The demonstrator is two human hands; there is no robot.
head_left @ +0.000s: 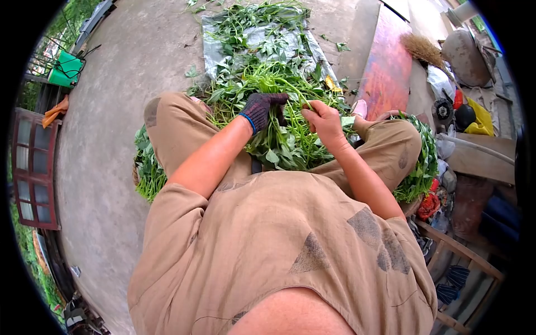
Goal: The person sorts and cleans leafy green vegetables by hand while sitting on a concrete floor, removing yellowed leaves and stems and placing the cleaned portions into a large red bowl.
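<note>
My left hand [260, 110], in a dark knitted glove with a blue cuff, is closed round a bunch of leafy green stems [273, 146]. The leaves hang down below the fist, and the cut ends point away from me. Just to the right, my bare right hand [326, 125] pinches a green stem [300, 98] between thumb and fingers. A heap of loose leafy stems [223, 92] lies between my legs, under both hands. It spreads forward over a pale plastic sheet [213, 51].
Bundled greens lie beside my left leg [151, 173] and my right leg [420, 162]. A reddish board [386, 61], a straw broom [420, 49] and a yellow bag [481, 118] are at the right. At the left are a green container [66, 68] and a red window frame [37, 167].
</note>
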